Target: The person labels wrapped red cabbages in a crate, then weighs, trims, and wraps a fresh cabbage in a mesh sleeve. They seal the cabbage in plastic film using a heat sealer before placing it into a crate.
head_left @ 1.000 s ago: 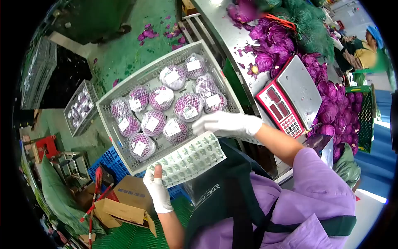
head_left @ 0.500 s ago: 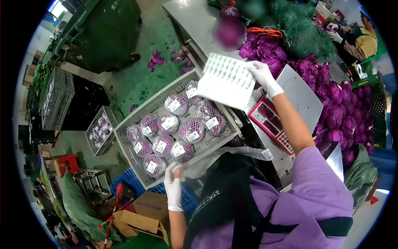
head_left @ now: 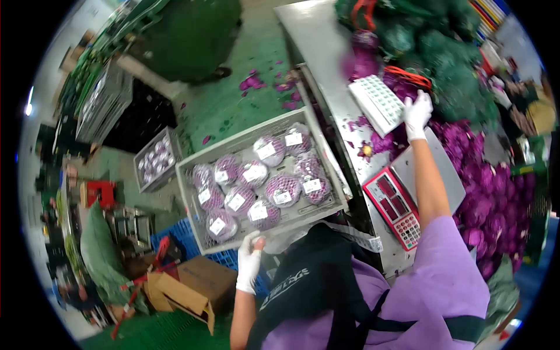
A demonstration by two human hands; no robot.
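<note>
My white-gloved right hand (head_left: pixel 417 114) is at the right edge of a white label pad (head_left: pixel 376 106), with fingers apart; it looks let go, lying on the metal table among cabbage leaves. My left hand (head_left: pixel 249 262), gloved with the thumb tip bare, is at the near rim of a grey plastic crate (head_left: pixel 192 216). Its fingers curl over the rim. Inside the crate sit several red cabbages (head_left: pixel 282 190) in white foam nets, each bearing a white label. Right beside my right forearm is a red-framed scale (head_left: pixel 392 201) with a metal plate (head_left: pixel 443 175).
Purple cabbages (head_left: pixel 490 198) pile up on the right, below green net bags (head_left: pixel 455 70). A second crate (head_left: pixel 139 175) stands on the floor at left, near a green bin (head_left: pixel 192 41). A cardboard box (head_left: pixel 201 280) lies below; another person (head_left: pixel 525 105) is at far right.
My right hand has moved away to the far right, and the label pad it held up now lies on the table. My left hand stays at the crate rim. The view has shifted.
</note>
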